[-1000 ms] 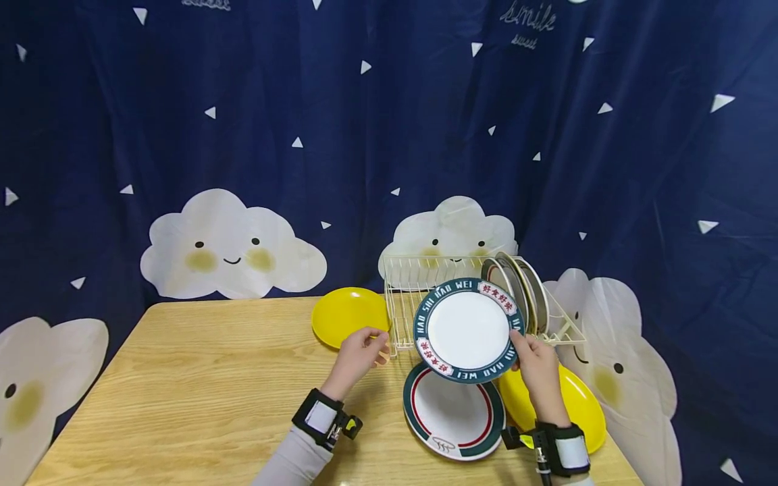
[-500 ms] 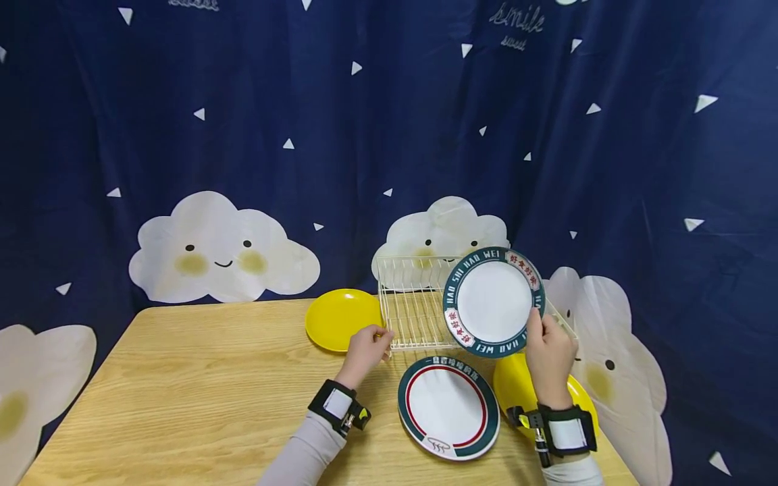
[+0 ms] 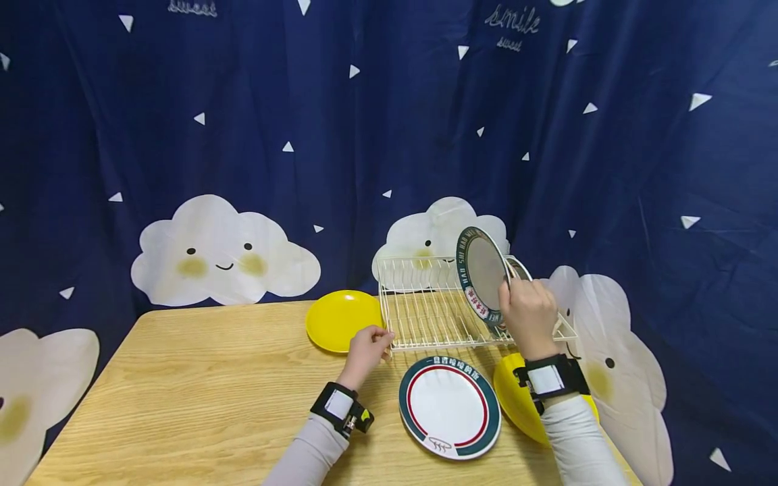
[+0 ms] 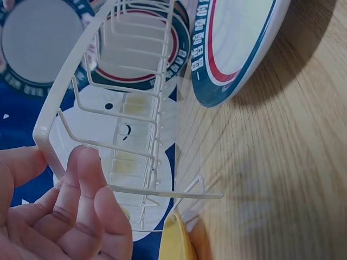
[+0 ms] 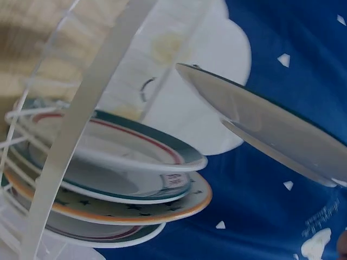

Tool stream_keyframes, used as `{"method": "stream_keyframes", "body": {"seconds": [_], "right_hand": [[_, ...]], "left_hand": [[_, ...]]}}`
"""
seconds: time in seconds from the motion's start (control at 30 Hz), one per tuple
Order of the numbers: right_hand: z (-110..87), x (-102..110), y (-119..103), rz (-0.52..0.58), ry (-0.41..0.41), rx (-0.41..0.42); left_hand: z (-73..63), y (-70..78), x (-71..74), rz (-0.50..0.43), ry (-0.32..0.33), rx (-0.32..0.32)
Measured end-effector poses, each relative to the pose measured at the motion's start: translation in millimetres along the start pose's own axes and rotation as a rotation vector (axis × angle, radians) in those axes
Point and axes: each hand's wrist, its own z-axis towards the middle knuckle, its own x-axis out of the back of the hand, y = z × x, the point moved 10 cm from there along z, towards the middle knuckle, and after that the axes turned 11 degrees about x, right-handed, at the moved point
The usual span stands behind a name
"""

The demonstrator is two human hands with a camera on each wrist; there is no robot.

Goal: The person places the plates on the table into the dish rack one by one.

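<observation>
My right hand (image 3: 529, 314) grips the edge of a white plate (image 3: 484, 270) with a dark green lettered rim, tilted steeply over the right part of a cream wire dish rack (image 3: 419, 317). In the right wrist view the raised plate (image 5: 271, 122) shows its underside, apart from several plates (image 5: 130, 184) standing in the rack. At the rack's front left corner my left hand (image 3: 368, 347) pinches the wire frame between thumb and fingers; the left wrist view shows these fingertips (image 4: 89, 160) at the frame.
A white plate with green and red rings (image 3: 450, 408) lies on the wooden table (image 3: 231, 391) before the rack. One yellow plate (image 3: 343, 320) lies left of the rack, another yellow plate (image 3: 516, 398) under my right forearm. A blue curtain (image 3: 340, 135) hangs behind.
The right hand has carried the plate rightward and up over the rack, turning it from facing me to nearly edge-on. My left hand has moved slightly and taken hold of the rack's corner.
</observation>
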Motion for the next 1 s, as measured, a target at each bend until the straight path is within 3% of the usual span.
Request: {"method": "stream_keyframes", "body": {"seconds": [0.2, 0.47, 1.0], "right_hand": [[-3.4, -36.3, -0.6, -0.061, -0.154, 0.082], [-15.3, -65.0, 2.5, -0.074, -0.243, 0.118], [-52.3, -90.8, 5.1, -0.065, -0.373, 0.033]], "left_hand": [[0.4, -0.9, -2.0, -0.007, 0.001, 0.000], [2.3, -3.4, -1.7, -0.021, 0.003, 0.004], [1.7, -4.9, -1.3, -0.043, 0.017, 0.033]]}}
